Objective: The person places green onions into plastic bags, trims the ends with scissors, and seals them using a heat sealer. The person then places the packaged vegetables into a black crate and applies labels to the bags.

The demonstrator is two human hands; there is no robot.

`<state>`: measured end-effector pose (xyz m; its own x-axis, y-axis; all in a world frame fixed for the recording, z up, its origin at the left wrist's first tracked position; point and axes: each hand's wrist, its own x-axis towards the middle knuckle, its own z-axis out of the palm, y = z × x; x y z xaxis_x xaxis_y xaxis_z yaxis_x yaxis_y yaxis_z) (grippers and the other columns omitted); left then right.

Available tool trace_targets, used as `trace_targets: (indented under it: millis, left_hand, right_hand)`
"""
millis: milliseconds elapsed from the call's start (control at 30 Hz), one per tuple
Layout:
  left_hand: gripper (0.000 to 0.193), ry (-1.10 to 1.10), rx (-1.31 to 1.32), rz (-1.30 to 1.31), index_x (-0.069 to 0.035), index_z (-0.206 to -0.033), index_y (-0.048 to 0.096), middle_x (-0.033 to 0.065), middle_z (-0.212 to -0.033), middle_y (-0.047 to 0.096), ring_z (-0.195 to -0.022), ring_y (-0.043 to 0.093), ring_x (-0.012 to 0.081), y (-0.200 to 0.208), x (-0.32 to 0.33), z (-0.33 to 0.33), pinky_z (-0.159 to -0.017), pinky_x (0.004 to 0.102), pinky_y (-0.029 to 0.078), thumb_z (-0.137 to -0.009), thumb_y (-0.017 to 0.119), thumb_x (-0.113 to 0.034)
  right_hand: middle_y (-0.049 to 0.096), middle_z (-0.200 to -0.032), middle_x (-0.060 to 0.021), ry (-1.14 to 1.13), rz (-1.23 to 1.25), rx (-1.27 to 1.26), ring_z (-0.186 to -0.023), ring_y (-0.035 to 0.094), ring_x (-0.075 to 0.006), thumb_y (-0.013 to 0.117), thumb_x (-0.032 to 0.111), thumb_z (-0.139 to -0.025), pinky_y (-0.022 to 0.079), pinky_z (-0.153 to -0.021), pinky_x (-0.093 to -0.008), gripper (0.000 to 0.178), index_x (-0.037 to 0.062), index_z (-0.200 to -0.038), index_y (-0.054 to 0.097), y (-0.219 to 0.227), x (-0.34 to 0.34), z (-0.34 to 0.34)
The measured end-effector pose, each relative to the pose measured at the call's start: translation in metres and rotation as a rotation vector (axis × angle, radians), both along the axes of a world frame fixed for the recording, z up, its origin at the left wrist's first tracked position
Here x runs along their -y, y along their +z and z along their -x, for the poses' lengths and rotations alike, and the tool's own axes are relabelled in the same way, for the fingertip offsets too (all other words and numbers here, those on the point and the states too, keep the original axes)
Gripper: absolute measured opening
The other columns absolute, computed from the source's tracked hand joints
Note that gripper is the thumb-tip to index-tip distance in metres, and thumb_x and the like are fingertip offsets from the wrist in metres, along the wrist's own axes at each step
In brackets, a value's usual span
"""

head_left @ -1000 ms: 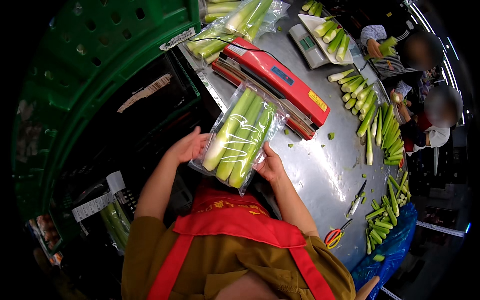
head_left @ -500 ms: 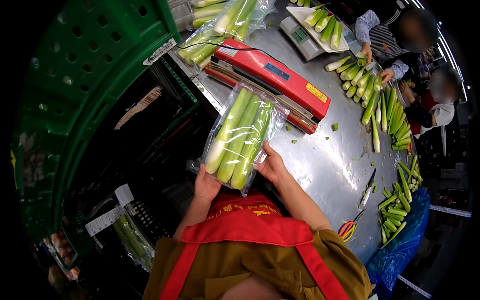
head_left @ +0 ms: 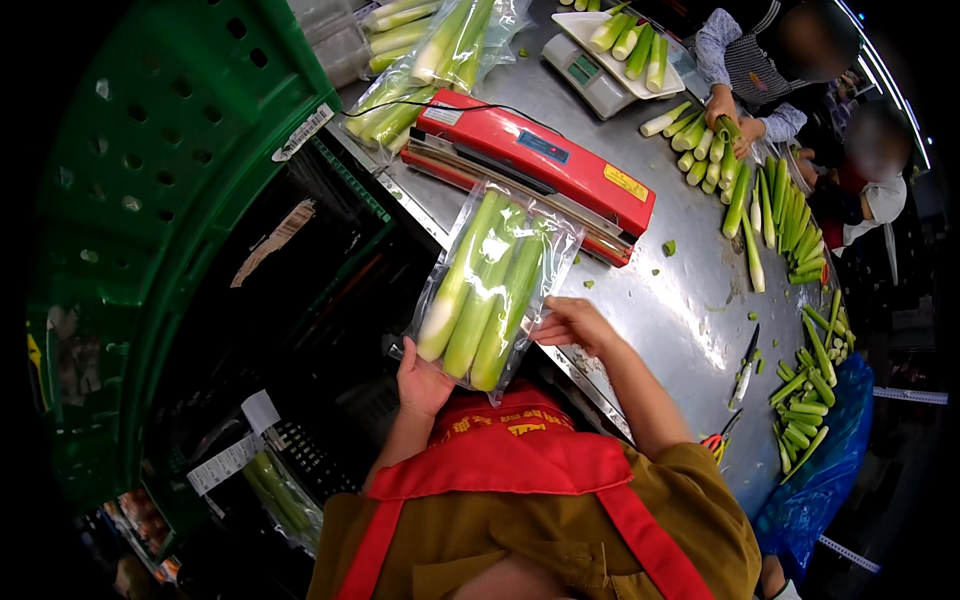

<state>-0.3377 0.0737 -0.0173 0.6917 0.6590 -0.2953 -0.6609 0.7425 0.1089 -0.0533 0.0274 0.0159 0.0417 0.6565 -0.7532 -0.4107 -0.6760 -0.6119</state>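
holding a clear bag (head_left: 553, 262) of three thick green-and-white stalks (head_left: 487, 290) at the middle of the clock face, above the red apron (head_left: 505, 468), top end pointing toward 1 o'clock. gripping the lower corner at 7 o'clock with the left hand (head_left: 425, 388), thumb up along the film, remaining fingers mostly hidden beneath. touching the edge at 4 o'clock with the right hand (head_left: 580, 325), fingers lightly bent; cannot tell whether pinching the film or only steadying it.

just beyond at 1 o'clock, a long red sealing machine (head_left: 540, 165), partly overlapped by the bag's top end; cannot tell if in contact. past it, between 11 and 12, more bagged stalks (head_left: 445, 50) on the steel table (head_left: 655, 320). farther out at 1 o'clock, a scale (head_left: 590, 88) with short stalks on a white tray (head_left: 682, 76). at 2 o'clock, a pile of loose stalks (head_left: 700, 165), touched by a co-worker's hands (head_left: 722, 105).

toward 4 o'clock, a knife (head_left: 743, 385), scissors (head_left: 712, 441) partly hidden by the shoulder, then trimmed green pieces (head_left: 805, 410) beside blue plastic (head_left: 830, 445). between 9 and 10, a tall green crate (head_left: 160, 230); between 7 and 8, low down, another filled bag (head_left: 282, 490).
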Motion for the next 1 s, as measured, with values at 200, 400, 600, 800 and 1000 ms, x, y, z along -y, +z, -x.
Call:
trace_targets:
  millis: [200, 400, 600, 800, 1000]
  left_hand:
    - [0.069, 0.017, -0.028, 0.003, -0.006, -0.144, 0.029, 0.0124, -0.148, 0.031, -0.137, 0.029, 0.0316, -0.002, -0.004, 0.001, -0.112, 0.0484, 0.022, -0.095, 0.032, -0.054]
    - [0.070, 0.009, -0.026, 0.005, -0.006, -0.144, 0.027, 0.0132, -0.148, 0.030, -0.137, 0.028, 0.0322, 0.005, -0.005, 0.001, -0.112, 0.0495, 0.021, -0.095, 0.032, -0.055]
    - [0.071, 0.033, -0.048, 0.061, -0.006, -0.145, 0.026, 0.0134, -0.149, 0.029, -0.137, 0.027, 0.0329, 0.006, -0.005, 0.001, -0.112, 0.0499, 0.021, -0.095, 0.030, -0.056]
    - [0.071, 0.050, -0.055, 0.058, -0.006, -0.145, 0.025, 0.0133, -0.150, 0.027, -0.138, 0.026, 0.0326, 0.002, 0.000, -0.001, -0.112, 0.0501, 0.019, -0.095, 0.029, -0.056]
    - [0.068, 0.037, -0.053, 0.091, -0.006, -0.145, 0.024, 0.0135, -0.150, 0.027, -0.137, 0.026, 0.0323, 0.004, -0.002, 0.001, -0.111, 0.0502, 0.021, -0.096, 0.031, -0.053]
  right_hand:
    - [0.062, -0.063, -0.0072, -0.016, -0.519, 1.074, -0.061, 0.059, -0.0153, 0.054, 0.031, -0.091, 0.045, -0.058, -0.0299, 0.035, 0.0008, -0.078, 0.066, 0.055, -0.075, -0.061]
    - [0.056, -0.115, -0.0181, -0.038, -0.930, 1.596, -0.110, 0.050, -0.0333, 0.056, 0.021, -0.089, 0.039, -0.094, -0.0409, 0.025, 0.0056, -0.108, 0.062, 0.058, -0.208, -0.058]
    - [0.045, -0.132, -0.0186, 0.106, -0.806, 1.848, -0.129, 0.035, -0.0387, 0.054, 0.022, -0.091, 0.025, -0.109, -0.0490, 0.035, 0.0097, -0.124, 0.054, 0.018, -0.236, -0.034]
    - [0.042, -0.136, -0.0171, 0.163, -0.761, 1.853, -0.132, 0.031, -0.0367, 0.053, 0.018, -0.089, 0.021, -0.111, -0.0508, 0.039, 0.0111, -0.127, 0.052, 0.007, -0.228, -0.026]
    - [0.046, -0.131, -0.0175, 0.160, -0.798, 1.869, -0.130, 0.035, -0.0375, 0.053, 0.013, -0.088, 0.024, -0.110, -0.0497, 0.035, 0.0113, -0.123, 0.055, 0.007, -0.228, -0.024]
